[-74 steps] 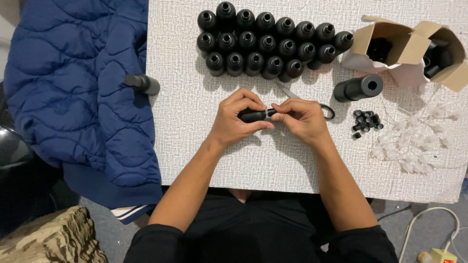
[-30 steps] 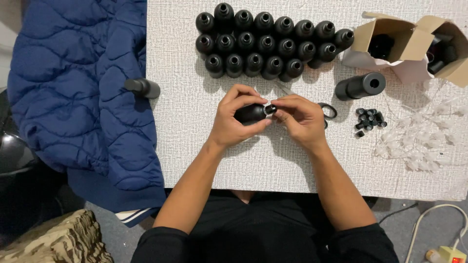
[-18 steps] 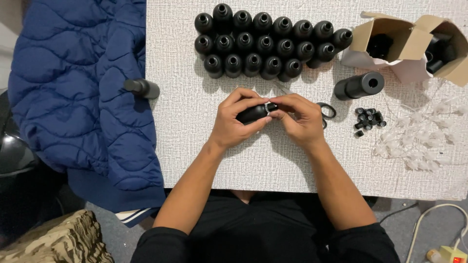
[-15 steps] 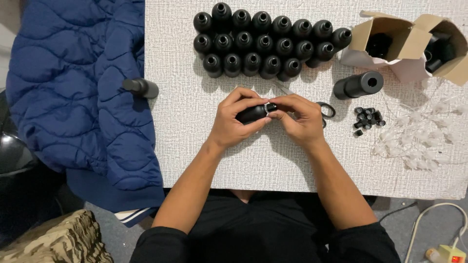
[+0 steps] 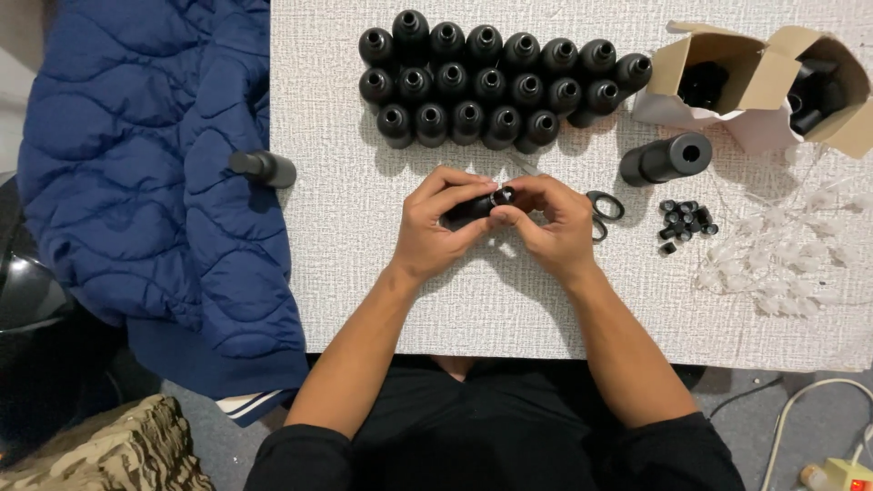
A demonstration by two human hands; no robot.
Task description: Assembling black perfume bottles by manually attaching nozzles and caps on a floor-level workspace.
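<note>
Black plastic, small and round-shouldered, the bottle in hand (image 5: 473,208) lies on its side just above the white textured tabletop (image 5: 509,300), near the middle and closer to the far edge than the near one. The left hand (image 5: 436,227) is wrapped around its body, thumb under and fingers over, clamped firmly. The right hand (image 5: 550,223) meets it at the bottle's open neck, thumb and forefinger pinched on something small and pale at the mouth; what exactly that piece is stays too small to tell. Both hands are together, touching at the fingertips.

To do this well, I judge that the left hand should keep the bottle from rolling while the right lines the small part up square with the neck, pressing straight along the bottle's axis rather than at an angle.

Toward the far edge stands a block of upright black plastic bottles (image 5: 496,86) in three rows. Right of them lies a black cylinder on its side (image 5: 666,159), then two open brown cardboard boxes (image 5: 755,82) at the far right corner. A heap of tiny black caps (image 5: 684,220) and a scatter of clear plastic bits (image 5: 782,255) sit near the right edge. One lone black bottle (image 5: 264,168) lies at the left edge, against a quilted blue jacket (image 5: 145,173)
</note>
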